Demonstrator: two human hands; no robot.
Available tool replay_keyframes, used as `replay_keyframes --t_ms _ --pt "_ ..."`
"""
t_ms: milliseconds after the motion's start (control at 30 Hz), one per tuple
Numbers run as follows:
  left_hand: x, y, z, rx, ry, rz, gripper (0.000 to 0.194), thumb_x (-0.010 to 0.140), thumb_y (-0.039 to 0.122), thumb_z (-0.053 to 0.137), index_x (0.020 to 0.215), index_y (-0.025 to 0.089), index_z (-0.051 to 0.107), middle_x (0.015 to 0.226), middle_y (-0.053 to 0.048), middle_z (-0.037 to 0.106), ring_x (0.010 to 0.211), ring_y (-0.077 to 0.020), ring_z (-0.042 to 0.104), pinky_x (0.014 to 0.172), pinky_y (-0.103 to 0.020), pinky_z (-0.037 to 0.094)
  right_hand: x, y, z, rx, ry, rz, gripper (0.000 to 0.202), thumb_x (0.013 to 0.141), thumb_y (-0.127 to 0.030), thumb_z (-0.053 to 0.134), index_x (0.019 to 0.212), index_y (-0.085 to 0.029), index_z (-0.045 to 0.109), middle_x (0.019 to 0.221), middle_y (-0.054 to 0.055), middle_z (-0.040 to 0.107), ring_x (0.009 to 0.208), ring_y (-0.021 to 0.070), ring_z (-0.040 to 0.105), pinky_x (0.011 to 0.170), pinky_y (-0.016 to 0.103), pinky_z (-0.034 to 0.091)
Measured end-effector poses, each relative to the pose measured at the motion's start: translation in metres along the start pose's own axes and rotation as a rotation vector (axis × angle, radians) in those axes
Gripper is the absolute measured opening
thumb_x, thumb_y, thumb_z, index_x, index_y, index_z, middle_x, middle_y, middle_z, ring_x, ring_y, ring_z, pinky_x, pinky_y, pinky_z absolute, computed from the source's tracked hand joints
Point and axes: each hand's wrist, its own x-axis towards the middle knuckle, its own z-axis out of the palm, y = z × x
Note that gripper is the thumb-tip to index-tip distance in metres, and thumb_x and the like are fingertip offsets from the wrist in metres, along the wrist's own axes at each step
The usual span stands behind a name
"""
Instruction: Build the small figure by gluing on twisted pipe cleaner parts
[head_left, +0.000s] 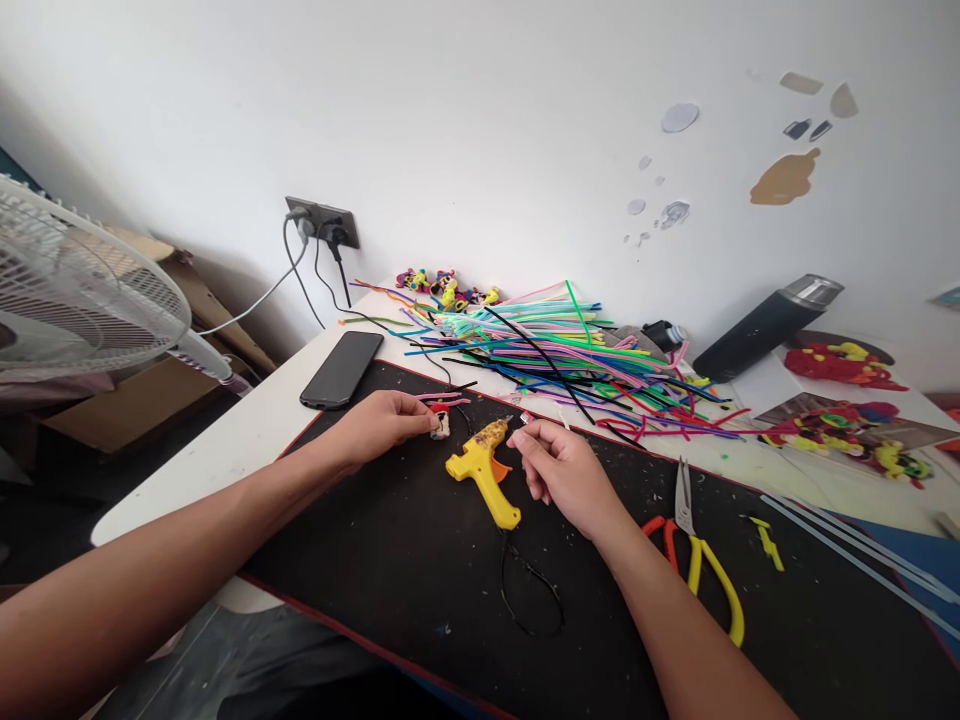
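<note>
My left hand point(381, 430) pinches a small white-and-red figure piece point(440, 424) with dark marks, at the left of the black mat point(390, 560). Between my hands lies a yellow hot glue gun point(489, 478) with an orange trigger, its stained nozzle end pointing up and right. My right hand point(562, 468) is closed in a pinch close to the nozzle tip. A tiny white-and-red bit point(526, 416) shows by its fingertips; what exactly the fingers hold is too small to make out.
Many coloured pipe cleaners point(540, 350) are heaped along the back. A phone point(342, 370) lies at left. Pliers point(690, 550), a yellow cutter point(766, 542) and glue sticks point(855, 545) lie at right. A flask point(769, 325) leans behind; a fan point(82, 280) stands left.
</note>
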Motion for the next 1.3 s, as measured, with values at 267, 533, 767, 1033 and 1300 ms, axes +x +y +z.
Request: replay_keyframes --t_ms 267,533,767,1033,1300 --pt "0.002 -0.001 -0.001 0.022 -0.019 0.001 0.047 0.074 0.063 0.076 0.078 0.016 0.075 0.062 0.002 0.056 0.056 -0.0125 0.037 0.052 -0.028 0.021 -0.002 -0.004 0.0 -0.051 -0.007 0.012 0.035 0.09 -0.056 0.062 0.091 -0.02 0.064 0.052 -0.007 0.053 0.042 0.0107 0.049 0.04 0.022 0.034" --pt "0.002 0.0 -0.001 0.021 -0.038 -0.012 0.046 0.074 0.063 0.077 0.077 0.017 0.074 0.059 0.004 0.048 0.055 -0.012 0.034 0.052 -0.028 0.02 -0.001 -0.003 0.001 -0.064 -0.007 0.0 0.034 0.091 -0.054 0.06 0.091 -0.021 0.063 0.052 -0.007 0.052 0.042 0.011 0.048 0.041 0.022 0.034" --pt "-0.001 0.005 0.0 -0.074 -0.053 -0.025 0.045 0.069 0.06 0.081 0.076 0.016 0.075 0.058 0.005 0.047 0.054 -0.0109 0.031 0.051 -0.026 0.019 -0.002 -0.002 0.002 -0.084 -0.015 -0.015 0.03 0.093 -0.051 0.059 0.089 -0.022 0.063 0.051 -0.007 0.052 0.042 0.0113 0.048 0.042 0.022 0.035" --pt "-0.001 0.005 -0.003 -0.109 -0.031 -0.048 0.047 0.068 0.059 0.084 0.081 0.015 0.078 0.061 0.002 0.05 0.055 -0.0103 0.031 0.05 -0.026 0.018 -0.001 0.001 0.002 -0.111 -0.021 -0.025 0.025 0.096 -0.046 0.059 0.09 -0.022 0.063 0.054 -0.007 0.052 0.042 0.0111 0.049 0.042 0.022 0.036" --pt "0.002 0.0 -0.007 -0.199 -0.074 -0.049 0.043 0.066 0.055 0.089 0.075 0.016 0.076 0.058 0.003 0.044 0.052 -0.0085 0.026 0.047 -0.025 0.014 -0.004 0.0 0.002 -0.136 -0.023 -0.028 0.024 0.099 -0.044 0.058 0.092 -0.022 0.065 0.055 -0.007 0.054 0.043 0.0114 0.051 0.044 0.023 0.037"
